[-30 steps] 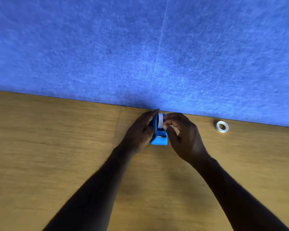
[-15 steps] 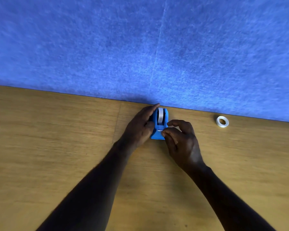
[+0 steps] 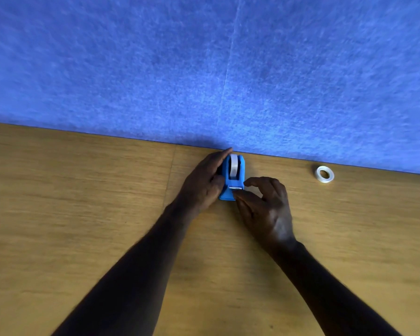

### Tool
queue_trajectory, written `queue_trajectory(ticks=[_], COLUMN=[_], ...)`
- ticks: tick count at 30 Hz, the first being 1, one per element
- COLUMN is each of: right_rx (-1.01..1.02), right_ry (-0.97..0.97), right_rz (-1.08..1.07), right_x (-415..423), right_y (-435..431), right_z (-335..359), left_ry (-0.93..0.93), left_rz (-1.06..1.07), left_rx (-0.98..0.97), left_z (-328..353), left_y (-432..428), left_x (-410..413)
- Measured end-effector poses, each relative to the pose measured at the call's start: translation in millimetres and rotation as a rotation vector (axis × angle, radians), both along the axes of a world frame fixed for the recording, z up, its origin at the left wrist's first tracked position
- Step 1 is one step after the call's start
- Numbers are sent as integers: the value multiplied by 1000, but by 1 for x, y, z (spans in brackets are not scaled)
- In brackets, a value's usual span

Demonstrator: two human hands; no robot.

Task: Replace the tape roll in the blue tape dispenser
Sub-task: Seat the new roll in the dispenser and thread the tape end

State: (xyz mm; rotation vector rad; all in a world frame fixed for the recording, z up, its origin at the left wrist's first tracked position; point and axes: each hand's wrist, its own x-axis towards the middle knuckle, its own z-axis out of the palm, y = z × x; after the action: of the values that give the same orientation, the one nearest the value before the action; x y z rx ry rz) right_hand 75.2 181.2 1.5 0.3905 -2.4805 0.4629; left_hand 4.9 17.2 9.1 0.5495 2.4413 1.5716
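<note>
The blue tape dispenser stands on the wooden table close to the blue wall, cutter end toward me. A white tape roll sits upright in its slot. My left hand grips the dispenser's left side. My right hand is at the cutter end, thumb and forefinger pinched at the tape's end by the blade. A second, thin tape roll lies flat on the table far to the right, untouched.
A blue felt wall panel rises straight behind the dispenser. The wooden table spreads wide to the left and toward me.
My right hand has come down from the top of the roll to the cutter end, drawing toward me. My left hand kept its hold on the dispenser.
</note>
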Motion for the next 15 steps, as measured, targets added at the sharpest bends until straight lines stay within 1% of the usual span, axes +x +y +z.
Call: queue_trajectory(ticks=[3, 8, 11, 13, 15], right_rx=[19, -19, -49, -87, -183], right_ry=[-3, -45, -84, -93, -93], right_rz=[-1, -6, 12, 42, 50], right_x=[0, 1, 1, 3, 5], right_y=[1, -1, 0, 2, 4], right_z=[-1, -1, 1, 2, 3], left_ry=[0, 14, -24, -46, -51], left_rz=[2, -6, 21, 44, 59], left_rx=[-5, -9, -17, -14, 5], left_z=[0, 0, -1, -1, -1], left_y=[1, 0, 0, -1, 0], left_x=[0, 0, -1, -1, -1])
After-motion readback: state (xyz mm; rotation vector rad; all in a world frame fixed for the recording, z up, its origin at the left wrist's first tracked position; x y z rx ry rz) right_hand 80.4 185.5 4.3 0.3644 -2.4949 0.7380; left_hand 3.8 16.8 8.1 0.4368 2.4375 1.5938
